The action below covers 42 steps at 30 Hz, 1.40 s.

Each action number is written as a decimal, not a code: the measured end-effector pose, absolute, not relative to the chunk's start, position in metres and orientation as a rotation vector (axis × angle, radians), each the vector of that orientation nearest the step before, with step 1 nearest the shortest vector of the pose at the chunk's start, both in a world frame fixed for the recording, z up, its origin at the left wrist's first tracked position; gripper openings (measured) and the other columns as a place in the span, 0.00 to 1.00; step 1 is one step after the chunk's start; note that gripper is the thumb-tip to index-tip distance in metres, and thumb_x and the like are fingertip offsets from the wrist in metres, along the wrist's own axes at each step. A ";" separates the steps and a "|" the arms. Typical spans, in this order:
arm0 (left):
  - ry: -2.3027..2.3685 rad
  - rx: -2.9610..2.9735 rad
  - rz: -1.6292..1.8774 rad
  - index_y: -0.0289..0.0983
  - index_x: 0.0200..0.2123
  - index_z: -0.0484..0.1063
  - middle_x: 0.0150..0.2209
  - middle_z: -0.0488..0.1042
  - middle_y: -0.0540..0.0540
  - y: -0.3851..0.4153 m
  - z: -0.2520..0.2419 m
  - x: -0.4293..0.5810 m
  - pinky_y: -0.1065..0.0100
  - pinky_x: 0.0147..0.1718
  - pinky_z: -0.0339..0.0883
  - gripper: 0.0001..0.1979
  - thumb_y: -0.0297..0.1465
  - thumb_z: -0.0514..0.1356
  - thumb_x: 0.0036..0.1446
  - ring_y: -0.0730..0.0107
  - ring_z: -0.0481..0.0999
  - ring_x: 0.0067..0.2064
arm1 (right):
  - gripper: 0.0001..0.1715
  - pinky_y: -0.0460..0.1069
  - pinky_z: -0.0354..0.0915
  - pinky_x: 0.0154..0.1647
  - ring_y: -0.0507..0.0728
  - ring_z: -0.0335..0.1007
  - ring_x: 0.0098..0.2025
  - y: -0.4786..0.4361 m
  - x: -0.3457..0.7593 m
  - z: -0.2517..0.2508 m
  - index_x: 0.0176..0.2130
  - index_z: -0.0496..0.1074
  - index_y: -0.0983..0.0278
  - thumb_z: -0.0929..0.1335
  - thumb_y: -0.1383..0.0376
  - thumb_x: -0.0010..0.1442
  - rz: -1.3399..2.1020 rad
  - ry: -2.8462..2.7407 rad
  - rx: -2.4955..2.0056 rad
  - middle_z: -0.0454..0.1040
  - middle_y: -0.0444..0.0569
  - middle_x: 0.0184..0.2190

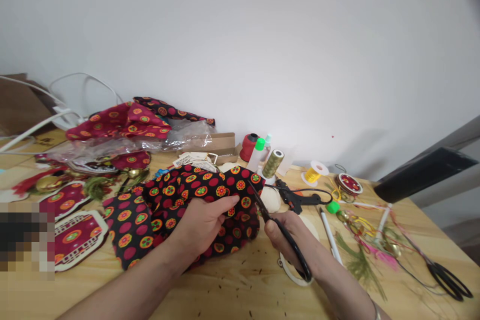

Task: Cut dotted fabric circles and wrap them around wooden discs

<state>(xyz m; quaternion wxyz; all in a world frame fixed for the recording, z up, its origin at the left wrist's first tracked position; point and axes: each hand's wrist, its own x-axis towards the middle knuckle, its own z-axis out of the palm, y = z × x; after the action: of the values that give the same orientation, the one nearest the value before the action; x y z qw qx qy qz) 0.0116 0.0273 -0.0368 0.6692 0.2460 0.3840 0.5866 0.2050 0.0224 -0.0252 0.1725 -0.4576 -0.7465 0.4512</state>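
Observation:
My left hand point(200, 225) pinches a fold of black fabric point(180, 205) printed with red dots and orange flowers, which lies bunched on the wooden table point(232, 290). My right hand point(296, 237) is closed round the handles of black scissors point(279, 227). The scissor blades point up and left, their tips at the fabric's right edge, close to my left fingertips. A white round piece lies under my right wrist, mostly hidden.
A black glue gun point(296, 197), thread spools point(273, 162), a yellow spool point(313, 174), bottles and a pen point(330, 235) lie beyond my right hand. A second pair of scissors point(448, 280) sits far right. Red patterned fabric point(120, 122), plastic wrap and cut shapes point(77, 232) fill the left.

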 end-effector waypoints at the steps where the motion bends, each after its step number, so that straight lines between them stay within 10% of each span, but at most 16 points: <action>1: 0.864 0.553 1.325 0.38 0.25 0.80 0.34 0.82 0.44 0.027 -0.037 0.012 0.57 0.48 0.70 0.05 0.29 0.70 0.40 0.53 0.79 0.42 | 0.35 0.47 0.39 0.19 0.48 0.41 0.21 0.023 0.205 -0.026 0.22 0.53 0.62 0.54 0.36 0.59 1.285 -2.111 -1.298 0.46 0.39 0.19; 42: 0.935 0.542 1.321 0.37 0.25 0.80 0.34 0.83 0.47 0.026 -0.039 0.014 0.61 0.48 0.71 0.05 0.28 0.71 0.40 0.61 0.81 0.38 | 0.33 0.47 0.47 0.21 0.50 0.45 0.23 0.011 0.202 -0.010 0.24 0.55 0.61 0.53 0.38 0.60 1.111 -2.138 -1.413 0.48 0.40 0.21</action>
<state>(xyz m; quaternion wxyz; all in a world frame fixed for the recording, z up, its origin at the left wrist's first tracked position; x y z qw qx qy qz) 0.0138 0.0256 -0.0389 0.6573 0.2392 0.4129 0.5833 0.2018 0.0112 -0.0102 0.1733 -0.4984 -0.7537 0.3919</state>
